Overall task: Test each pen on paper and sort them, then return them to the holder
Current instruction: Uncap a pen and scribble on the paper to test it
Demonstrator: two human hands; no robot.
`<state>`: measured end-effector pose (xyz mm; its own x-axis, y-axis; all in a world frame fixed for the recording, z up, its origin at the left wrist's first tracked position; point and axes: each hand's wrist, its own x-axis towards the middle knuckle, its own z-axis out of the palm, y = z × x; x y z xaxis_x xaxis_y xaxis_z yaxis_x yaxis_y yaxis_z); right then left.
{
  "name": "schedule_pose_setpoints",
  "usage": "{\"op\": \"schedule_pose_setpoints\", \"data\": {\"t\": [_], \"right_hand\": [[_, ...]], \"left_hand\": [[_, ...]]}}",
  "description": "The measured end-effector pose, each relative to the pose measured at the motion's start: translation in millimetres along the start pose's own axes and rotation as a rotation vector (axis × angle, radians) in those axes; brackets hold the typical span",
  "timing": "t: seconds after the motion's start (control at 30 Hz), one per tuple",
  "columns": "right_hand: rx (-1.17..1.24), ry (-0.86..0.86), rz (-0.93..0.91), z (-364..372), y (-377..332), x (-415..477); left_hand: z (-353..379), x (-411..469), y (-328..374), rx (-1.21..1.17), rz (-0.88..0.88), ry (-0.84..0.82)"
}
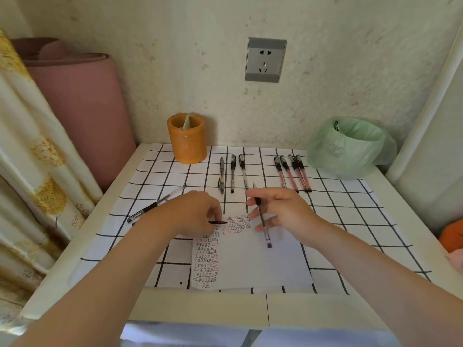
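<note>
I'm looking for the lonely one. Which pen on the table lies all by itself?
The slanted pen at the left, beside the left hand. The three black pens and four red pens lie in rows.

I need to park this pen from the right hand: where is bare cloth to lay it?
Bare cloth lies between the three black pens and the four red pens, and right of the red pens in front of the green-bagged bin. Crowded: around the paper, where the left hand and right hand are.
</note>
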<state>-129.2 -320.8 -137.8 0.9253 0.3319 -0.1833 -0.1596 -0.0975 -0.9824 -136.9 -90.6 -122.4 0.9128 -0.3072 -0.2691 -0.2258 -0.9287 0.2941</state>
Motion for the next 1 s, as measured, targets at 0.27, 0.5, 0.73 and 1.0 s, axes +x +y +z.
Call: {"op": "schedule_pose_setpoints", "data": {"t": [0.27, 0.5, 0.73, 1.0], "right_hand": [[-0.008, 0.058, -0.122, 9.5, 17.5, -4.2], [-0.177, 0.049, -0.061, 12.8, 18.0, -2.0], [-0.456, 0.023, -0.19, 15.1, 26.3, 2.4], [-0.453, -0.002, -0.275, 13.7, 31.7, 2.5]], "left_hand": [[4.3, 3.7, 5.2, -0.124, 0.071, -0.016], [12.5, 8.4, 7.8, -0.154, 0.119, 0.002], [14.6, 10.2, 8.2, -0.15, 0.157, 0.006], [17.1, 9.8, 12.8, -0.118, 0.185, 0.024]]}}
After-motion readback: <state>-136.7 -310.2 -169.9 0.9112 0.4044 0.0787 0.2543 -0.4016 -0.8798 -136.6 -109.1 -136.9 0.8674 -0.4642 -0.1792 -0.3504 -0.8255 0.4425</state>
